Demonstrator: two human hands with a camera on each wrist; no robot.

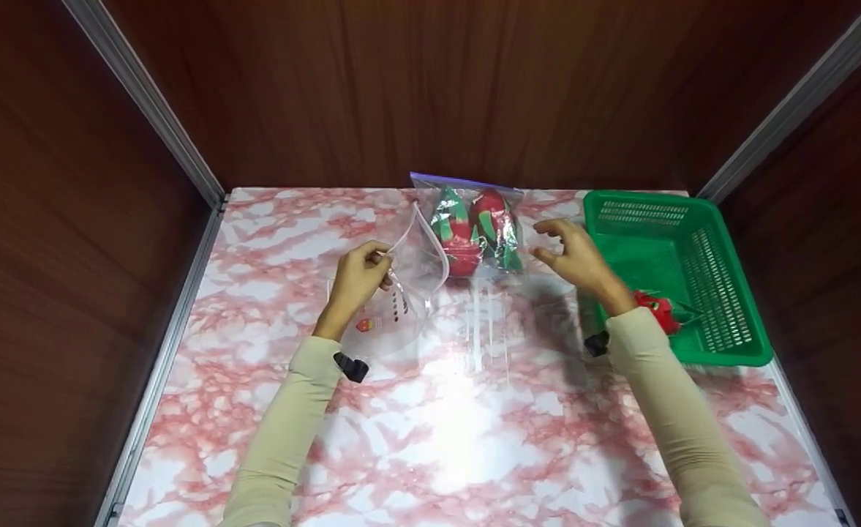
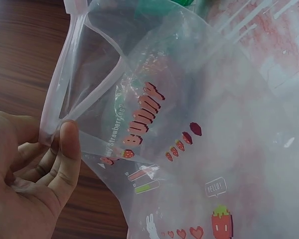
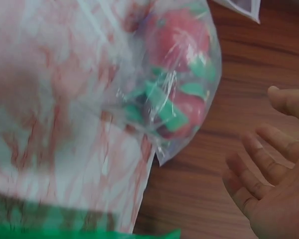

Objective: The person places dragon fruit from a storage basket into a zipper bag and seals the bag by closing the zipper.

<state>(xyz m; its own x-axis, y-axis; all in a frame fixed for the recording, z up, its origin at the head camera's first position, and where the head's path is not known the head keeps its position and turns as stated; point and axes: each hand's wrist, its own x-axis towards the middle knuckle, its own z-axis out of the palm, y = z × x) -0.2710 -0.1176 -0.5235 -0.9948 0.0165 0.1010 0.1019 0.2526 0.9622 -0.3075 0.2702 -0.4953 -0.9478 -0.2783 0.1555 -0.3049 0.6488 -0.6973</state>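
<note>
My left hand [image 1: 363, 272] pinches the rim of a clear zip bag [image 2: 189, 164] between thumb and fingers. The bag's mouth gapes, and its front carries printed strawberries, hearts and the word "Bunny". Just beyond it lies a second zip bag with a purple seal [image 1: 467, 181], with two red-and-green dragon fruits [image 1: 494, 212] inside. My right hand [image 1: 573, 256] is in the air between that filled bag and the green basket, fingers spread and loosely bent, holding nothing. Another dragon fruit [image 1: 658, 311] sits in the basket, partly covered by my right forearm in the head view.
The green plastic basket [image 1: 761, 344] stands at the right side of the marbled pink-and-white table [image 1: 415, 446]. Brown wood-grain panels [image 1: 430, 88] with metal edge strips rise at the back and both sides.
</note>
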